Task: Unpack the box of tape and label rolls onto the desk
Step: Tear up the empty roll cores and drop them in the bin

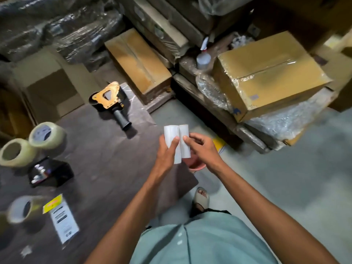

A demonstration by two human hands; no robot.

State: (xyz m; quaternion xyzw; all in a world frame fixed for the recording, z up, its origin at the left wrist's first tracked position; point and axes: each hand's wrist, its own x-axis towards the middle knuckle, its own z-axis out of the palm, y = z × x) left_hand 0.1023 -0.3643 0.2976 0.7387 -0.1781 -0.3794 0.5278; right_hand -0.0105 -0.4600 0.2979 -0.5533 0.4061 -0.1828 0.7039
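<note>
Two white label rolls stand side by side over the desk's right corner. My left hand (167, 149) grips the left roll (171, 136), thumb across its front. My right hand (202, 149) holds the right roll (184, 141) with thumb and curled fingers. On the dark desk (106, 168) to the left lie three clear tape rolls (47, 135) (15, 152) (22, 208). A yellow tape dispenser (109, 99) with a black handle lies at the back of the desk. The box the rolls came from is not identifiable among the cartons.
A small black box (50, 173) and a packaged item with a yellow label (61, 218) lie on the desk's left. Sealed cartons (266, 73) (139, 63) and wrapped bundles are stacked behind. A pink tub (196, 165) sits below my hands on the grey floor.
</note>
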